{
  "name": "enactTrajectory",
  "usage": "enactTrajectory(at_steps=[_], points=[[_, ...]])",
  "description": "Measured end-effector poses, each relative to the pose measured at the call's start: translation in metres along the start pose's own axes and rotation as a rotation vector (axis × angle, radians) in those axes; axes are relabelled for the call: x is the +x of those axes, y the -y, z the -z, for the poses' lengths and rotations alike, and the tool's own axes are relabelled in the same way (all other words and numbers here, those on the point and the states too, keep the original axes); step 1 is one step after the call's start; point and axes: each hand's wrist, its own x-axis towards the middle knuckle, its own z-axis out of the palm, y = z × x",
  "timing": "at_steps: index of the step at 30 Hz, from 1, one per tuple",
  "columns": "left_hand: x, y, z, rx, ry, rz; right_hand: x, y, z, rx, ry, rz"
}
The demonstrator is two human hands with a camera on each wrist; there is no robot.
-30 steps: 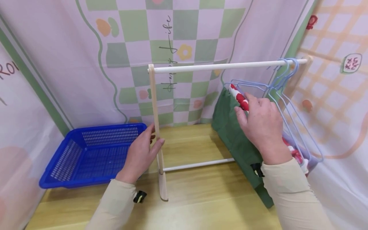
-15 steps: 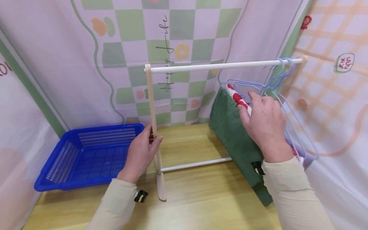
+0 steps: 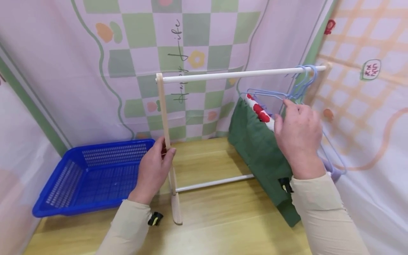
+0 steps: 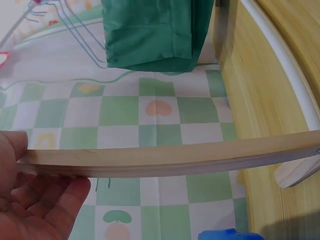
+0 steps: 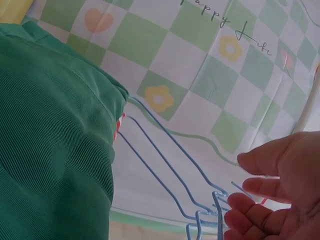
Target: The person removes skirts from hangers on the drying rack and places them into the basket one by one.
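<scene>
My left hand (image 3: 153,171) holds the wooden upright (image 3: 163,113) of a clothes rack. In the left wrist view the thumb lies on one side of this post (image 4: 175,160) and the fingers curl along the other. On the rack's white rail (image 3: 239,74) hang several blue wire hangers (image 3: 298,94), bunched near the right end. They carry a green garment (image 3: 261,152), a red-and-white one (image 3: 262,116) and a purple one (image 3: 336,174). Close beside the hanger necks is my right hand (image 3: 299,134), its fingers loosely bent; in the right wrist view nothing shows between them.
A blue plastic basket (image 3: 108,152) stands left of the rack on the wooden table (image 3: 223,226). Low down, a white crossbar (image 3: 213,182) joins the rack's ends. Patterned curtains (image 3: 137,32) enclose the back and sides.
My right hand has moved away from the red-and-white garment toward the hanger necks. The left hand stays at the upright, its fingers now round it. The whole scene has shifted slightly left in view.
</scene>
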Motion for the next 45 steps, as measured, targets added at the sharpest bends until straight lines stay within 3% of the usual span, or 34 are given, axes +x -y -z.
enactTrajectory(at_steps=[6, 12, 15, 24, 30, 35, 45], points=[[-0.001, 0.001, 0.006, 0.026, -0.04, 0.014, 0.005, 0.004, 0.001, -0.006, 0.052, -0.092], [-0.001, 0.006, 0.009, 0.052, -0.064, -0.008, 0.015, 0.008, 0.005, -0.057, 0.239, -0.2], [-0.001, 0.007, 0.011, 0.065, -0.067, -0.01, 0.019, 0.01, 0.006, -0.068, 0.29, -0.22], [-0.006, 0.011, 0.019, 0.098, -0.093, 0.01, 0.023, 0.018, 0.0, 0.001, 0.31, -0.202], [0.0, 0.002, 0.0, 0.052, -0.048, -0.04, 0.013, -0.006, 0.01, -0.009, 0.299, -0.213], [0.008, -0.004, -0.013, 0.052, -0.028, -0.097, 0.008, -0.021, 0.02, -0.022, 0.36, -0.221], [0.002, 0.001, 0.001, 0.068, -0.046, -0.022, 0.011, 0.005, 0.008, 0.033, 0.35, -0.108]])
